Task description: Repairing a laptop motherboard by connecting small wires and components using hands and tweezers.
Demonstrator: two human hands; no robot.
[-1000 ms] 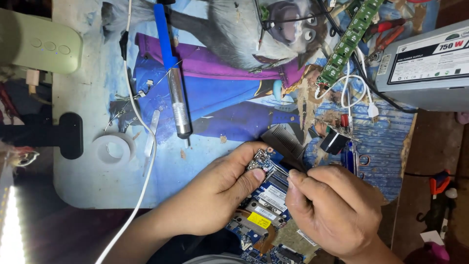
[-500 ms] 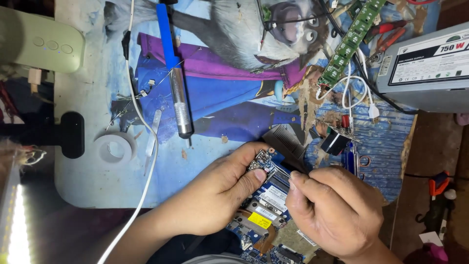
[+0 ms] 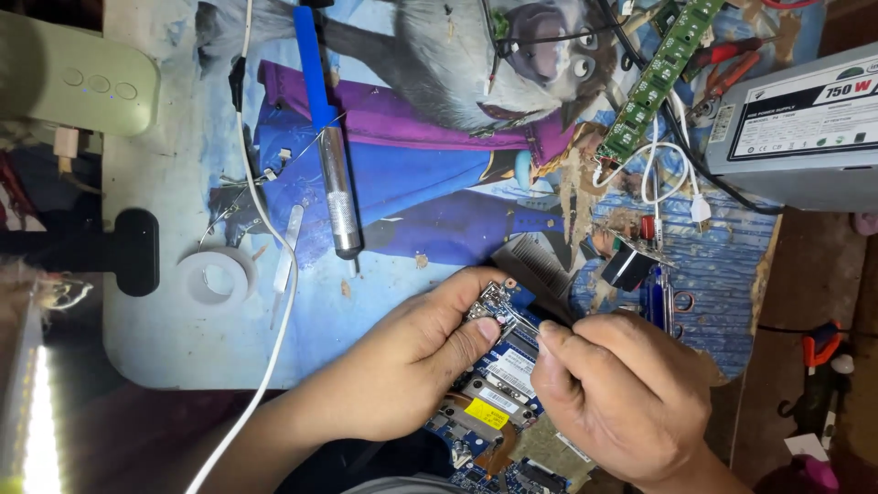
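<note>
Cluttered and dim, this worktop (image 3: 183, 348), covered by a cartoon-printed mat showing a grey animal and a figure in blue and purple. Right at its near edge sits the blue circuit board (image 3: 498, 389), tilted, packed with chips, white stickers and one yellow label. The left hand (image 3: 412, 366) clamps the board's upper corner, thumb pressed on top and fingers (image 3: 462, 297) curled round the edge, gripping it firmly. The right hand (image 3: 622, 393) comes in from the other side, fingers pinched shut at the board's surface just beside the left thumb; what they pinch is too small to make out. Just beyond the board, touching its far corner, lies a black comb (image 3: 540, 265). Further up from the board rests a soldering iron (image 3: 327, 146) with a blue handle and a metal barrel, tip pointing toward the board. Left of the board there's a roll of white tape (image 3: 217, 274), and a white cable (image 3: 265, 302) runs past it. Up and right of the board: a long green circuit strip (image 3: 660, 78), a white plug lead (image 3: 672, 178), and a grey power supply box (image 3: 805, 128) at the far right. Far left of the board glows a strip light (image 3: 37, 421).
</note>
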